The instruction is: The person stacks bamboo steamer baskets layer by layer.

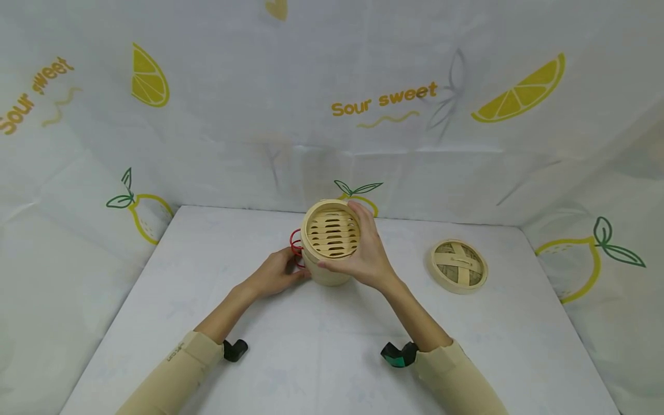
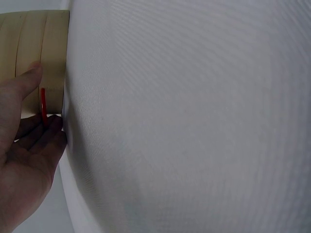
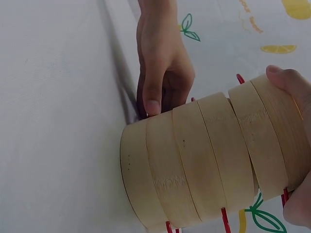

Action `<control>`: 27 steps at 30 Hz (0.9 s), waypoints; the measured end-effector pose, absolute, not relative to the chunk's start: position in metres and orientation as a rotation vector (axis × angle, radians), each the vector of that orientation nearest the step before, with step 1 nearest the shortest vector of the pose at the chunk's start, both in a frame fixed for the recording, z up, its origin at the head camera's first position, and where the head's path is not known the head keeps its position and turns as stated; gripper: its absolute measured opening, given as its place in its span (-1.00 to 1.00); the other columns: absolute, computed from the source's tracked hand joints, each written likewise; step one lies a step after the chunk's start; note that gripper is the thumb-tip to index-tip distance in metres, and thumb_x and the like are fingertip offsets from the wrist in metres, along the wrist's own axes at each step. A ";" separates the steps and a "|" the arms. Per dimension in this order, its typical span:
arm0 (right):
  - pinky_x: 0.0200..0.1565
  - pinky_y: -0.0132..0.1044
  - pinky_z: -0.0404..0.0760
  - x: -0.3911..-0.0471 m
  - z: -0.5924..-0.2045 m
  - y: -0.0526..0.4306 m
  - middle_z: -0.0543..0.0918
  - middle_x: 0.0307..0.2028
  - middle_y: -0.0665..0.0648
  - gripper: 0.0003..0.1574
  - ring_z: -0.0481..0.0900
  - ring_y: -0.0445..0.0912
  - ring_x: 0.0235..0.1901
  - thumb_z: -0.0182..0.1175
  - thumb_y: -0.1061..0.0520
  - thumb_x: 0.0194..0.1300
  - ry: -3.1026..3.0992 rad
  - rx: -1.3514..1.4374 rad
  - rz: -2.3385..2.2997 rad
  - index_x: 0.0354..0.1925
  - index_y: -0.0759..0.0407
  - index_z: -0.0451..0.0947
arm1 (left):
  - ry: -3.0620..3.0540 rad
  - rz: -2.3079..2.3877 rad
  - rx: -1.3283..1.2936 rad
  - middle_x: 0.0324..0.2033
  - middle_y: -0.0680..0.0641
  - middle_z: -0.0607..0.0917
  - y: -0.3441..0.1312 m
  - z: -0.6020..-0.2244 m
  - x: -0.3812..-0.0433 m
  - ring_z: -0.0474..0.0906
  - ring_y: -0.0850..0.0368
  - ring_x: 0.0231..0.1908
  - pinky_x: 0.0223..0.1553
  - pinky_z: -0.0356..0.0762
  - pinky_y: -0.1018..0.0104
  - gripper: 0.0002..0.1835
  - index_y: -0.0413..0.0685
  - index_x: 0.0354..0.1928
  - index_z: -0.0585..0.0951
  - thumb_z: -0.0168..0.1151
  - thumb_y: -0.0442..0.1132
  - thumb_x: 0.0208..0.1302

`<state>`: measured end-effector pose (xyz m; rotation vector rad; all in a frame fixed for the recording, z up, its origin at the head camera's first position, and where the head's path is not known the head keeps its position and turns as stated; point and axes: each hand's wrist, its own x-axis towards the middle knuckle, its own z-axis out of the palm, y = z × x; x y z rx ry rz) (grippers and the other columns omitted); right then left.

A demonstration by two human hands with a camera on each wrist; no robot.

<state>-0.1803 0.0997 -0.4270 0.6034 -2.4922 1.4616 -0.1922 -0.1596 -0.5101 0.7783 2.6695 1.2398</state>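
A stack of round bamboo steamer baskets (image 1: 332, 278) stands on the white table, red loops (image 1: 292, 239) showing on its left side. My right hand (image 1: 370, 256) grips the top basket (image 1: 305, 222), thumb and fingers spread across its rim. In the right wrist view, that upper part sits slightly out of line with the lower tiers (image 3: 167, 170), a narrow gap between them. Low on the stack's left side, my left hand (image 1: 275, 274) holds a lower basket (image 2: 53, 58). Its thumb presses the wall, while the other fingers curl by a red loop (image 2: 43, 104).
To the right on the table (image 1: 321, 369) lies a round bamboo lid (image 1: 459, 266) with a crossed-strip top. Behind the table hangs a white lemon-print cloth (image 1: 311, 127). Black devices (image 1: 236, 350) show at both wrists.
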 end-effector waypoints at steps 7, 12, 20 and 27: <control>0.59 0.26 0.33 -0.181 -0.426 0.099 0.25 0.60 0.20 0.66 0.32 0.15 0.57 0.84 -0.05 -0.21 -2.515 0.578 1.453 0.67 0.16 0.08 | 2.672 1.225 0.745 0.26 -0.18 0.74 -0.159 -0.510 -0.193 0.65 -0.04 0.34 0.43 0.58 -0.05 -0.34 -0.23 0.44 0.52 0.52 -0.17 0.41; 0.58 0.24 0.34 -0.183 -0.425 0.098 0.25 0.60 0.20 0.65 0.34 0.15 0.56 0.84 -0.06 -0.22 -2.532 0.569 1.456 0.66 0.17 0.10 | 2.671 1.229 0.741 0.26 -0.18 0.74 -0.159 -0.510 -0.192 0.65 -0.05 0.34 0.43 0.59 -0.07 -0.34 -0.23 0.45 0.52 0.51 -0.16 0.41; 0.59 0.25 0.33 -0.184 -0.425 0.098 0.25 0.61 0.20 0.66 0.32 0.16 0.57 0.85 -0.09 -0.23 -2.561 0.545 1.451 0.66 0.20 0.12 | 2.677 1.225 0.747 0.25 -0.16 0.75 -0.158 -0.510 -0.192 0.66 -0.03 0.31 0.40 0.60 -0.05 -0.34 -0.22 0.45 0.52 0.51 -0.16 0.41; 0.60 0.25 0.32 -0.187 -0.423 0.097 0.24 0.62 0.20 0.64 0.32 0.16 0.58 0.82 -0.12 -0.19 -2.599 0.543 1.460 0.67 0.21 0.11 | 2.684 1.213 0.726 0.27 -0.17 0.73 -0.158 -0.510 -0.193 0.64 -0.04 0.35 0.44 0.57 -0.06 -0.34 -0.22 0.45 0.52 0.52 -0.15 0.41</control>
